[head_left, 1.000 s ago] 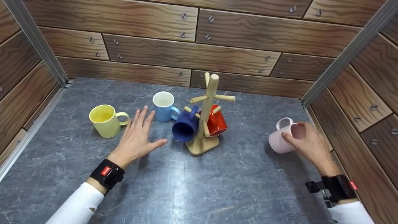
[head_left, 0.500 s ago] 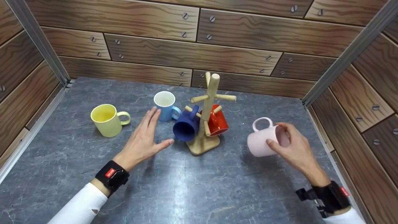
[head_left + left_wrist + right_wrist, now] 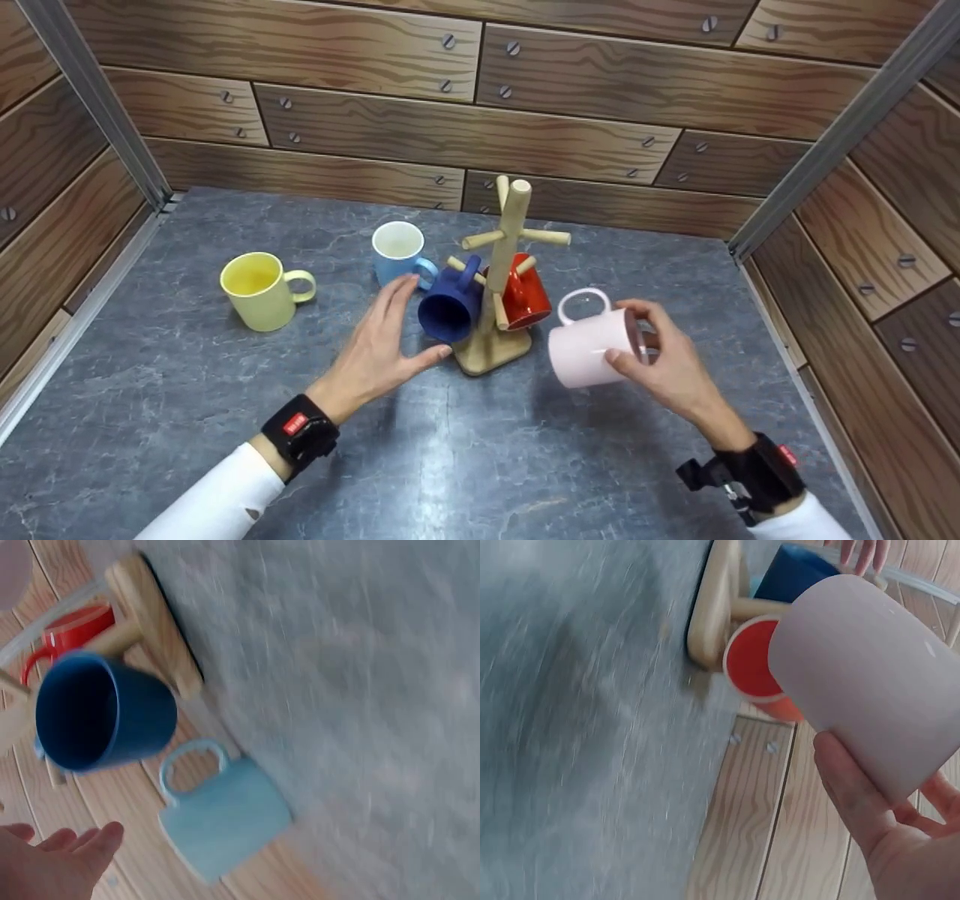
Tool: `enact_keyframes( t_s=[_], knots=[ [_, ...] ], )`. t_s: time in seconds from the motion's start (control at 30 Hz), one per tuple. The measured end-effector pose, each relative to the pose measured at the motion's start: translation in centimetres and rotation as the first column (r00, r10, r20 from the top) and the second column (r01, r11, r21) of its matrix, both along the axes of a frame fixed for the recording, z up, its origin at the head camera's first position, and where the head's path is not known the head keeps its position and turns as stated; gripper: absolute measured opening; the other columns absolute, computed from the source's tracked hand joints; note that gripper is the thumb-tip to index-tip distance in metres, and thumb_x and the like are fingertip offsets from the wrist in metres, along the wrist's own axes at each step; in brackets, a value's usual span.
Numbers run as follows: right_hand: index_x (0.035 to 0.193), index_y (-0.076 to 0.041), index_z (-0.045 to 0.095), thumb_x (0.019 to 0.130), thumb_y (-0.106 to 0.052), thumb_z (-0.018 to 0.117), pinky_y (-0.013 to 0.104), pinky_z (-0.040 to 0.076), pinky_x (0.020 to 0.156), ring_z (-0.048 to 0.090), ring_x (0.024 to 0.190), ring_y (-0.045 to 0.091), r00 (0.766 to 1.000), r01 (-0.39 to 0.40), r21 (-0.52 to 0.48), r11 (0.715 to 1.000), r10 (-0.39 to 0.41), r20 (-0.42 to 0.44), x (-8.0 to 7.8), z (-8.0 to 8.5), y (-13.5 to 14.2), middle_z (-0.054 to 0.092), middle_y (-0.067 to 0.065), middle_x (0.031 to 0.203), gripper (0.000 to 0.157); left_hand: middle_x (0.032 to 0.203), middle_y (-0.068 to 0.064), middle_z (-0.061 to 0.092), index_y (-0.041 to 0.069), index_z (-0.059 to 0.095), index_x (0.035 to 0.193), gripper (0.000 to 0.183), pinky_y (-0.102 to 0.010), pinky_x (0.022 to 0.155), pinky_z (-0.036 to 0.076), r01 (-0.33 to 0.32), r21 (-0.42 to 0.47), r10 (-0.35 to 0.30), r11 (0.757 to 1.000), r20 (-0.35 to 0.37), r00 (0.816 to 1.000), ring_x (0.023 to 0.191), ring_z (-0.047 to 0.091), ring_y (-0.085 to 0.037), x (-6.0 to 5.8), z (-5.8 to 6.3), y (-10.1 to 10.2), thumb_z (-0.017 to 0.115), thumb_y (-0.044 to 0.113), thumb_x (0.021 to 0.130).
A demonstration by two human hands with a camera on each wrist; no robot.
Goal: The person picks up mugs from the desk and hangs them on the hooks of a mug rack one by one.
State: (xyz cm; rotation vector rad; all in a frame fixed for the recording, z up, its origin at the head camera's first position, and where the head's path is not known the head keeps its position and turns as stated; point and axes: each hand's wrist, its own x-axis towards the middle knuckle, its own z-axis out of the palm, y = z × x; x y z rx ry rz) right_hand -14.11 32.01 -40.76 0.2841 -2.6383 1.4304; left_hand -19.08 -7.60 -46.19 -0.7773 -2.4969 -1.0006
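Note:
My right hand (image 3: 664, 367) grips a pink mug (image 3: 589, 351) by its rim end, thumb on the near side. The mug lies tilted on its side in the air, handle up and base toward the wooden mug tree (image 3: 507, 255). On the tree's lower pegs hang a dark blue mug (image 3: 448, 311) and a red mug (image 3: 527, 296), mouths tipped downward. My left hand (image 3: 379, 356) holds nothing; its fingers are extended beside the blue mug, thumb apart. In the left wrist view the left fingers (image 3: 90, 847) show below the blue mug (image 3: 142, 712).
A light blue mug (image 3: 396, 255) stands upright behind my left hand. To the left stands a yellow mug (image 3: 262, 296), handle facing right. The tree's upper pegs (image 3: 546, 236) carry no mugs. Wood-patterned walls (image 3: 360, 127) enclose the grey tabletop (image 3: 465, 465) at the back and sides.
My right hand has carried the pink mug leftward toward the mug tree, its handle turning upward. My left hand has moved right, from near the yellow mug to beside the dark blue one.

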Motion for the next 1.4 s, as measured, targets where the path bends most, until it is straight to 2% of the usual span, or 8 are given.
enact_keyframes(
  t_s=[0.2, 0.43, 0.53, 0.67, 0.83, 0.97, 1.13, 1.4],
  knots=[
    [0.142, -0.006, 0.05, 0.084, -0.007, 0.078, 0.039, 0.063, 0.074, 0.067, 0.103, 0.039, 0.996, -0.079, -0.1, 0.992, 0.083, 0.034, -0.2, -0.7, -1.4, 0.056, 0.018, 0.132, 0.065, 0.145, -0.017, 0.049, 0.0, 0.043, 0.151, 0.092, -0.047, 0.111, 0.046, 0.052, 0.048, -0.053, 0.997, 0.017, 0.998, 0.13, 0.055, -0.031, 0.9, -0.4, 1.7, 0.076, 0.058, 0.088],
    [0.142, -0.007, 0.05, 0.084, -0.005, 0.078, 0.042, 0.063, 0.077, 0.065, 0.109, 0.039, 0.982, -0.176, -0.162, 0.971, 0.185, 0.046, -0.2, -1.0, -2.8, 0.054, 0.017, 0.135, 0.066, 0.146, -0.011, 0.049, 0.006, 0.042, 0.152, 0.091, -0.043, 0.102, 0.052, 0.112, 0.106, -0.131, 0.988, 0.188, 0.974, 0.123, 0.06, -0.026, 1.6, -0.3, 3.1, 0.078, 0.057, 0.086],
    [0.143, -0.007, 0.049, 0.085, -0.006, 0.078, 0.042, 0.062, 0.077, 0.065, 0.109, 0.037, 0.973, -0.219, -0.184, 0.958, 0.229, 0.035, -0.3, -1.2, -3.4, 0.054, 0.017, 0.134, 0.065, 0.147, -0.011, 0.048, 0.008, 0.04, 0.154, 0.093, -0.045, 0.102, 0.053, 0.147, 0.154, -0.186, 0.977, 0.281, 0.941, 0.124, 0.061, -0.027, 1.8, -0.2, 3.7, 0.077, 0.059, 0.086],
    [0.142, -0.005, 0.049, 0.084, -0.005, 0.078, 0.041, 0.062, 0.077, 0.065, 0.107, 0.036, 0.963, -0.262, -0.204, 0.943, 0.27, 0.014, -0.3, -1.5, -4.1, 0.054, 0.018, 0.134, 0.065, 0.149, -0.012, 0.047, 0.008, 0.037, 0.157, 0.097, -0.046, 0.103, 0.053, 0.198, 0.223, -0.276, 0.954, 0.405, 0.872, 0.124, 0.061, -0.03, 1.8, 0.2, 4.6, 0.082, 0.054, 0.084],
    [0.141, -0.005, 0.048, 0.083, -0.005, 0.078, 0.043, 0.063, 0.078, 0.066, 0.105, 0.036, 0.948, -0.307, -0.221, 0.926, 0.317, 0.009, -0.5, -1.8, -5.2, 0.053, 0.02, 0.134, 0.066, 0.149, -0.009, 0.05, 0.009, 0.039, 0.156, 0.097, -0.04, 0.105, 0.051, 0.24, 0.295, -0.356, 0.925, 0.451, 0.819, 0.127, 0.059, -0.023, 1.8, 0.3, 5.8, 0.087, 0.047, 0.082],
    [0.142, -0.007, 0.048, 0.083, -0.006, 0.079, 0.042, 0.062, 0.079, 0.066, 0.106, 0.036, 0.94, -0.327, -0.22, 0.919, 0.339, 0.019, -0.7, -2.0, -5.9, 0.052, 0.02, 0.137, 0.066, 0.145, -0.003, 0.053, 0.013, 0.044, 0.153, 0.095, -0.04, 0.106, 0.05, 0.254, 0.335, -0.387, 0.907, 0.426, 0.818, 0.125, 0.058, -0.017, 1.9, 0.2, 6.3, 0.091, 0.045, 0.077],
    [0.143, -0.008, 0.048, 0.084, -0.006, 0.081, 0.041, 0.062, 0.079, 0.064, 0.109, 0.038, 0.929, -0.354, -0.216, 0.91, 0.368, 0.028, -1.0, -2.6, -6.5, 0.052, 0.019, 0.139, 0.068, 0.14, 0.003, 0.057, 0.017, 0.049, 0.151, 0.093, -0.041, 0.105, 0.049, 0.266, 0.296, -0.367, 0.917, 0.371, 0.853, 0.123, 0.056, -0.015, 1.9, -0.1, 6.2, 0.093, 0.045, 0.074],
    [0.145, -0.01, 0.047, 0.088, -0.008, 0.079, 0.042, 0.061, 0.082, 0.061, 0.116, 0.039, 0.911, -0.379, -0.244, 0.893, 0.407, 0.074, -1.8, -3.4, -6.2, 0.048, 0.017, 0.144, 0.066, 0.134, 0.001, 0.061, 0.014, 0.056, 0.142, 0.081, -0.044, 0.101, 0.052, 0.233, 0.316, -0.348, 0.92, 0.383, 0.856, 0.118, 0.059, -0.016, 2.1, -0.6, 6.1, 0.094, 0.038, 0.075]
  ],
)
